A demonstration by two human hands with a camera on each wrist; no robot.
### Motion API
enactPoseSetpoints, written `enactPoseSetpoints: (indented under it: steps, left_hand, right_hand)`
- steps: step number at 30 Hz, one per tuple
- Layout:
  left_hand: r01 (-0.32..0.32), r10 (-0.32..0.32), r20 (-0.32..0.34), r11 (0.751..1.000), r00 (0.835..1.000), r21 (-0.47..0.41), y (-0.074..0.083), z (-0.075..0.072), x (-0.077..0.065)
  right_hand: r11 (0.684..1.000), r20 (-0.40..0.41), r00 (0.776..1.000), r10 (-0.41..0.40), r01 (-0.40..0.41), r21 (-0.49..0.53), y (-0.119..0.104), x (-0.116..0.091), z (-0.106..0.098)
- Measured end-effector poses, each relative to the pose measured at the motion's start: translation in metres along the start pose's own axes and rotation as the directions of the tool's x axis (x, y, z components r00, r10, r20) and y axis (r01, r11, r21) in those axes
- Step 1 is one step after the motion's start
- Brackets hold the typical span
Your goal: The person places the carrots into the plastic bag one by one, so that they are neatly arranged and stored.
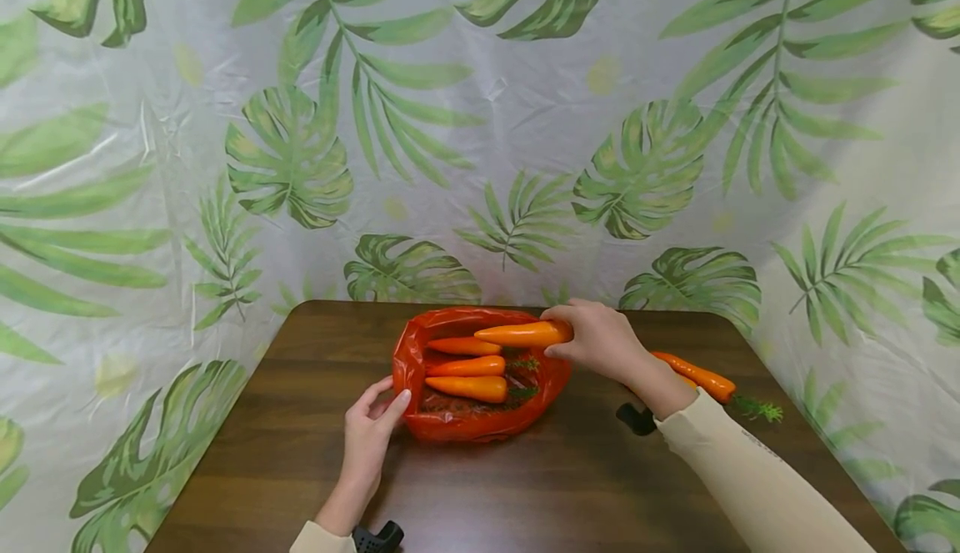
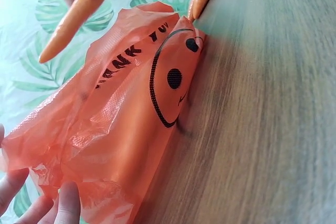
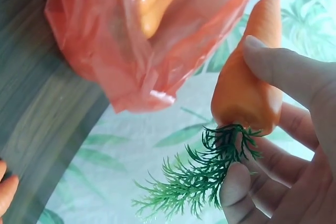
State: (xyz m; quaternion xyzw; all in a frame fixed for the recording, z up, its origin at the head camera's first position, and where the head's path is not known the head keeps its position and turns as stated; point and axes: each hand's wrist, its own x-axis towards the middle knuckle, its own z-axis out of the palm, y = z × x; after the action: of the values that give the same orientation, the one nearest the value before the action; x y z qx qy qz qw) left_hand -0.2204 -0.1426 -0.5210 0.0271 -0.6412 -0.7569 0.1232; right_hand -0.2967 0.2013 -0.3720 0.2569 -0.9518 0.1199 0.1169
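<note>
Beside our right grip point(image 1: 603, 343), clamped on a carrot point(image 1: 522, 334), the bag point(image 1: 476, 429) sits wide, maybe because our left grip point(image 1: 367, 432) pinches its rim point(image 1: 403, 361).

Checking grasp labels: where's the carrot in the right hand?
In the head view, the held carrot appears over the far right of the opening of the red bag, tip pointing left, near the carrots inside.

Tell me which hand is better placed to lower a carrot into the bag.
Probably the right hand: it holds a carrot near the mouth of the red bag, while the left hand pinches the bag's edge.
</note>
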Motion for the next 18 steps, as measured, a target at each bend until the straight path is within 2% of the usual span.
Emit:
enactPoseSetpoints:
  steps: [11, 18]
  left_hand:
    - [-0.009, 0.009, 0.008, 1.0, 1.0, 0.018, 0.0, -0.001, 0.001]
    - [-0.001, 0.001, 0.002, 1.0, 1.0, 0.011, -0.002, -0.001, 0.001]
  right_hand:
    - [0.999, 0.083, 0.996, 0.035, -0.033, -0.024, -0.016, 0.028, 0.016]
    - [0.999, 0.115, 0.993, 0.018, -0.012, -0.052, -0.027, 0.045, 0.031]
